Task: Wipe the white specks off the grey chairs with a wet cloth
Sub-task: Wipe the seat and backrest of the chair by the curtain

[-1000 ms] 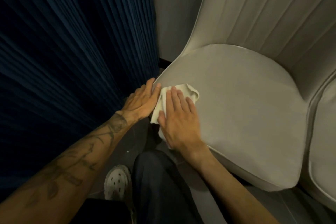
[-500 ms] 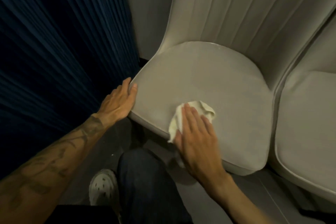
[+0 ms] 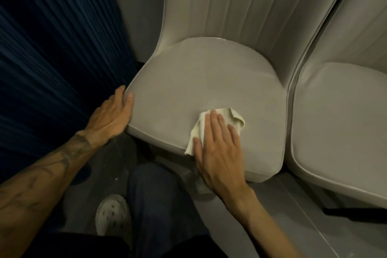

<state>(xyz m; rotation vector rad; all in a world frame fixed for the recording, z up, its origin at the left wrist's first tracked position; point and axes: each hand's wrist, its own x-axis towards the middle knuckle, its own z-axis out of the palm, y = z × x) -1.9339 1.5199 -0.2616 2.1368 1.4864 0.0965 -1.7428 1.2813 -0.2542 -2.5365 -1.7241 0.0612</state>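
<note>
Two grey chairs stand side by side: the left chair (image 3: 209, 81), with one seat cushion and one ribbed backrest, and the right chair (image 3: 339, 123), cut off at the frame's edge. One pale cloth (image 3: 219, 121) lies on the left seat, near its front edge. Two hands show: the left hand (image 3: 111, 117) and the right hand (image 3: 219, 153). One white perforated shoe (image 3: 112, 214) sits near, low in the scene. One dark blue pleated curtain (image 3: 52, 48) hangs at far left.

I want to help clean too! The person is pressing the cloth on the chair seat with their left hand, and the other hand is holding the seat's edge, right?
Not quite. The head view shows the right hand pressing the cloth flat on the chair seat. The left hand is the one holding the seat's edge.
</note>
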